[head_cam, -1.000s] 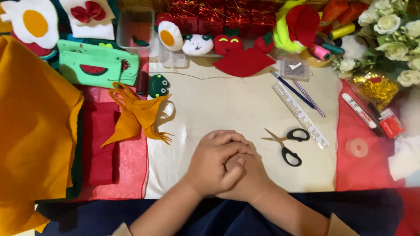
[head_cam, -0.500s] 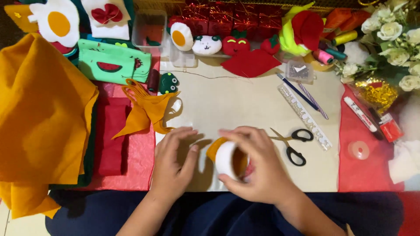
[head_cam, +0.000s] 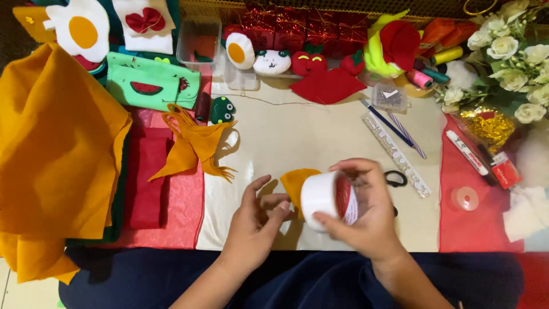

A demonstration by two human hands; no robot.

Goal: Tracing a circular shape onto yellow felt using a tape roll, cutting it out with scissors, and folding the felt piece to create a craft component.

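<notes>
Looking down from head height, a cream work mat (head_cam: 320, 137) fills the middle of a craft table, with a big fold of mustard-yellow felt (head_cam: 57, 149) heaped at the left and red cloth (head_cam: 148, 183) beside it. Along the far edge sit finished felt pieces: a fried egg (head_cam: 77, 28), a green pouch with a watermelon slice (head_cam: 151, 86) and a row of small stuffed shapes. White fabric roses (head_cam: 509, 51) crowd the far right corner.

Near the front edge, the right hand (head_cam: 366, 214) is wrapped around a white roll of tape (head_cam: 327, 199), fingers over the top and thumb underneath, with the roll's red inner core turned toward the palm. The left hand (head_cam: 257, 220) sits just beside it, fingers half curled and pinching at the roll's outer face; whether it has caught a loose end cannot be told. A small orange felt piece (head_cam: 297, 180) lies on the mat just behind the roll.

The roll looks light and stiff, easiest held across its rim as now. Its surface is probably smooth, so a firm grip suits it. The felt piece looks soft and floppy.

Black scissors (head_cam: 396, 178) and a clear ruler (head_cam: 394, 151) lie just beyond the right hand.
</notes>
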